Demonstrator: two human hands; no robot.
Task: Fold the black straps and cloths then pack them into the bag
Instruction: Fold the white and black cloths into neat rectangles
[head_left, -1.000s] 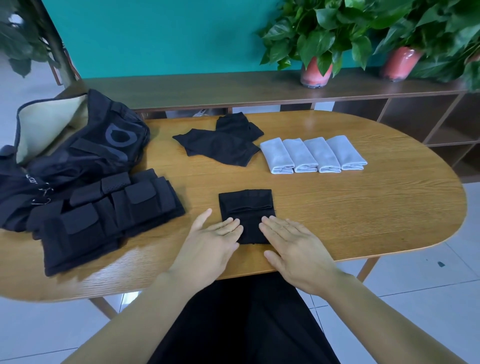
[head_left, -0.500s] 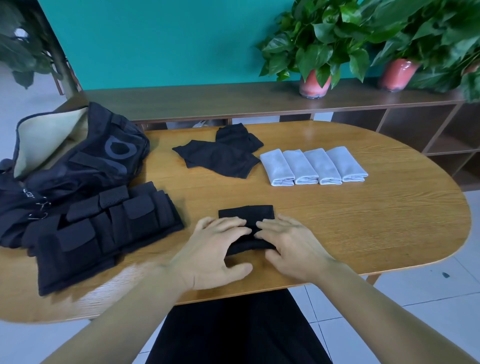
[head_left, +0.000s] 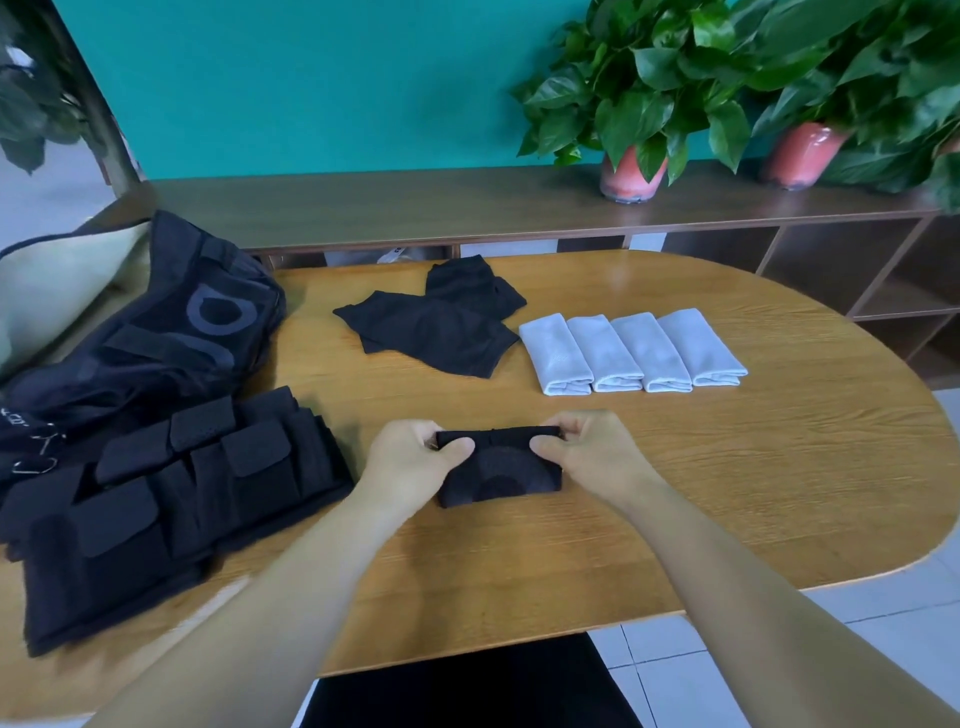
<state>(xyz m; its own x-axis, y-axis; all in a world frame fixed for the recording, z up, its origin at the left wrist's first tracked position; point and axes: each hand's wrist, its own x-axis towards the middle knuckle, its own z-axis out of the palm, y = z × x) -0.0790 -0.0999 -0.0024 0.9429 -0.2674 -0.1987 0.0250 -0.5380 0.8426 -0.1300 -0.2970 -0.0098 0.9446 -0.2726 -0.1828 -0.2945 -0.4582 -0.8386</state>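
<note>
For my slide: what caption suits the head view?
Both hands, left and right, pinch a folded black cloth on the table.

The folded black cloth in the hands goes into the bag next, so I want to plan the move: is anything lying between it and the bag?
Yes. The stack of black straps lies on the table left of the folded black cloth, in front of the bag, so the cloth would be carried over it.

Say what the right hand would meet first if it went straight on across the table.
Probably the white folded cloths, though depth is unclear. The right hand points up and slightly left while pinching the black cloth.
</note>
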